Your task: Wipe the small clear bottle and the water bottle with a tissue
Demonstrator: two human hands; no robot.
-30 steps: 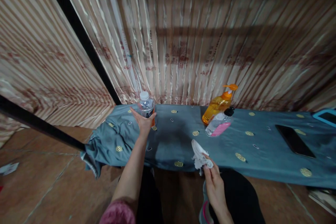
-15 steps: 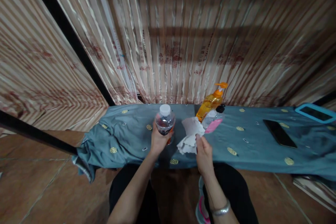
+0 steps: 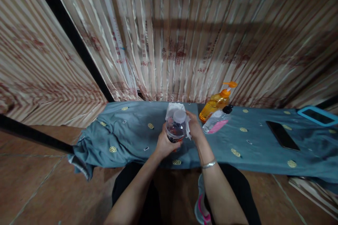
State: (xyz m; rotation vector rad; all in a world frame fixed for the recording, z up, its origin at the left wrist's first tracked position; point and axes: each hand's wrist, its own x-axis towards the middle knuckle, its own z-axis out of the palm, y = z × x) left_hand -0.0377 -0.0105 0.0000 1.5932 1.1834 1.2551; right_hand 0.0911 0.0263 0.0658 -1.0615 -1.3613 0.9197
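Note:
My left hand point(image 3: 164, 144) is wrapped round a clear plastic water bottle point(image 3: 175, 129) with a white cap, held upright above the near edge of the blue-grey cloth-covered bench point(image 3: 126, 137). My right hand point(image 3: 194, 128) presses a crumpled white tissue point(image 3: 174, 108) against the far side and top of the bottle. A metal bracelet shows on my right wrist.
An orange pump bottle point(image 3: 217, 102) and a clear bottle with a pink label point(image 3: 217, 123) stand just right of my hands. Further right lie a black phone point(image 3: 282, 135) and a blue-framed tablet point(image 3: 318, 115). Striped curtain hangs behind; tiled floor lies below.
My left hand took the water bottle from the bench's left part and brought it to the middle. My right hand moved the tissue up onto the bottle.

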